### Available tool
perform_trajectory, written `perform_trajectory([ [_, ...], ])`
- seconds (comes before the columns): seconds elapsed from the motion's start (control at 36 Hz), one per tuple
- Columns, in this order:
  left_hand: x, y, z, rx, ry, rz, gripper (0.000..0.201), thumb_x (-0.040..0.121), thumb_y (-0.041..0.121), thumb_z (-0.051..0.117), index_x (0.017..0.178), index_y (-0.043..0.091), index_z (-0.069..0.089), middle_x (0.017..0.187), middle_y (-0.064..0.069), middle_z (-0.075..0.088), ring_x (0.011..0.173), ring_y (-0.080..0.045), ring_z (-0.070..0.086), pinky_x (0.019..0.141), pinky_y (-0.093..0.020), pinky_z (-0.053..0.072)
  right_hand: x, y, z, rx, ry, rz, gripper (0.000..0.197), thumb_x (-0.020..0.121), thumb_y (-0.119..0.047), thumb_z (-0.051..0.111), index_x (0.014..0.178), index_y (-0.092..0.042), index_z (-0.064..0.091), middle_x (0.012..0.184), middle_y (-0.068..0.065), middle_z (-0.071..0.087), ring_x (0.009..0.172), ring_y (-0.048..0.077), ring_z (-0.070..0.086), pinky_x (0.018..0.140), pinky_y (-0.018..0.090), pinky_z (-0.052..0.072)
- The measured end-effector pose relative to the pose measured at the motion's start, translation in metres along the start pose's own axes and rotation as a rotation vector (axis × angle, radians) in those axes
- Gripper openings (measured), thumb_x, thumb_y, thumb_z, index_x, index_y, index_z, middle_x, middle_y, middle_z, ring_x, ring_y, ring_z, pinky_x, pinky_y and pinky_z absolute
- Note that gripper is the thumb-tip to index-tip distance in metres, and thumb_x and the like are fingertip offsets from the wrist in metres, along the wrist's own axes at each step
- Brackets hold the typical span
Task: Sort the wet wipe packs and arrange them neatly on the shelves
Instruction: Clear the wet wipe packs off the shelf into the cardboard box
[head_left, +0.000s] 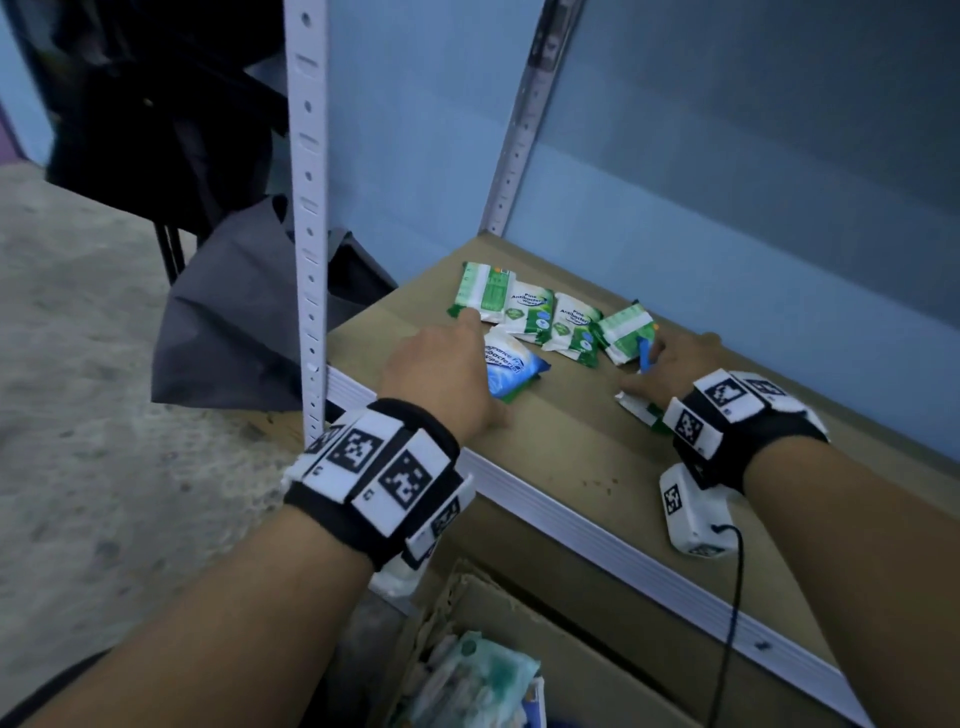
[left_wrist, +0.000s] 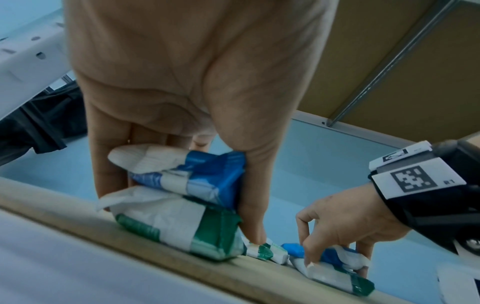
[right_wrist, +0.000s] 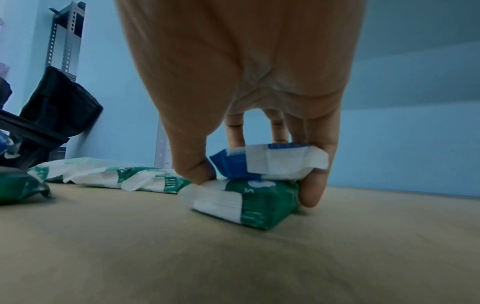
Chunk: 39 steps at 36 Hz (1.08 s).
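On the shelf (head_left: 571, 457), each grip clamps a blue pack stacked on a green pack: left hand (head_left: 441, 374) at 9 o'clock, right hand (head_left: 670, 364) at 3.

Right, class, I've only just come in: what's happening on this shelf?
A person is sorting wet wipe packs on a brown shelf board. The left hand holds a blue pack stacked on a green pack. The right hand has its grip on another blue pack over a green one. A row of four green packs lies behind them.
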<state>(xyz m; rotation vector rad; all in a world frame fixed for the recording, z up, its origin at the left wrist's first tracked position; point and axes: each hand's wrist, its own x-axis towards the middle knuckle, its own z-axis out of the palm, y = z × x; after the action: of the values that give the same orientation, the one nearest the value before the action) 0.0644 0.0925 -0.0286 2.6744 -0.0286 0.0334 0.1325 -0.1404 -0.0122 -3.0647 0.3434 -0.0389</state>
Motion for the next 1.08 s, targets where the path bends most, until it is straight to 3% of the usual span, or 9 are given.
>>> perform_trajectory([
  [0.08,0.002,0.0,0.0,0.017,-0.003,0.001,0.07,0.073,0.044,0.081,0.125,0.018,0.042,0.11,-0.006,0.061,0.101,-0.028,0.059,0.07,-0.032,0.038,-0.003,0.006,-0.002,0.012,-0.03,0.01,0.042,0.072,-0.031,0.081,0.102,-0.017,0.054,0.075,-0.003,0.037,0.077,0.024,0.052,0.071,0.03,0.045],
  [0.17,0.003,-0.002,0.001,-0.001,0.0,-0.001,0.068,0.075,0.04,0.08,0.126,0.018,0.042,0.113,-0.007,0.061,0.104,-0.028,0.058,0.071,-0.032,0.039,-0.008,0.014,-0.002,-0.009,-0.027,-0.005,0.043,0.071,-0.032,0.081,0.103,-0.021,0.054,0.085,-0.001,0.043,0.078,0.022,0.05,0.067,0.03,0.04],
  [0.25,0.003,-0.005,0.003,-0.032,0.005,-0.006,0.064,0.075,0.036,0.08,0.124,0.017,0.043,0.113,-0.007,0.061,0.103,-0.029,0.058,0.072,-0.032,0.04,-0.016,0.023,0.001,-0.01,-0.021,-0.015,0.041,0.071,-0.032,0.08,0.102,-0.025,0.054,0.104,0.005,0.045,0.084,0.022,0.049,0.07,0.029,0.037],
  [0.47,-0.002,-0.007,0.004,-0.076,0.025,-0.018,0.08,0.062,0.048,0.088,0.123,0.02,0.044,0.114,-0.007,0.053,0.102,-0.028,0.056,0.077,-0.033,0.04,-0.041,0.039,0.003,0.036,-0.058,-0.039,0.035,0.07,-0.03,0.079,0.094,-0.032,0.054,0.115,0.001,0.046,0.089,0.019,0.048,0.076,0.029,0.036],
  [0.67,-0.013,-0.008,0.005,-0.055,0.073,0.045,0.071,0.068,0.045,0.083,0.121,0.019,0.044,0.102,-0.005,0.061,0.094,-0.029,0.058,0.068,-0.033,0.039,-0.076,0.047,0.008,0.091,-0.009,-0.078,0.034,0.074,-0.031,0.077,0.099,-0.03,0.054,0.126,0.001,0.042,0.094,0.02,0.05,0.081,0.027,0.037],
  [0.78,-0.021,-0.01,0.006,-0.071,0.089,0.071,0.069,0.066,0.042,0.083,0.12,0.023,0.045,0.096,-0.003,0.06,0.09,-0.027,0.057,0.066,-0.033,0.04,-0.098,0.054,0.007,0.192,0.012,-0.104,0.032,0.072,-0.03,0.082,0.088,-0.027,0.055,0.123,0.003,0.046,0.099,0.022,0.052,0.08,0.027,0.037],
  [0.89,-0.033,-0.008,0.008,-0.089,0.082,0.099,0.067,0.064,0.042,0.085,0.117,0.024,0.047,0.091,-0.002,0.059,0.089,-0.027,0.057,0.067,-0.035,0.043,-0.121,0.064,0.002,0.231,0.011,-0.123,0.032,0.07,-0.017,0.083,0.082,-0.027,0.056,0.12,0.003,0.048,0.099,0.023,0.053,0.079,0.028,0.038],
  [1.08,-0.058,-0.003,0.012,-0.075,0.101,0.173,0.065,0.066,0.043,0.084,0.118,0.024,0.049,0.091,-0.002,0.057,0.085,-0.025,0.053,0.062,-0.033,0.032,-0.174,0.081,0.003,0.275,0.078,-0.109,0.03,0.065,-0.019,0.081,0.086,-0.025,0.06,0.086,-0.011,0.038,0.08,0.02,0.047,0.075,0.033,0.042],
])
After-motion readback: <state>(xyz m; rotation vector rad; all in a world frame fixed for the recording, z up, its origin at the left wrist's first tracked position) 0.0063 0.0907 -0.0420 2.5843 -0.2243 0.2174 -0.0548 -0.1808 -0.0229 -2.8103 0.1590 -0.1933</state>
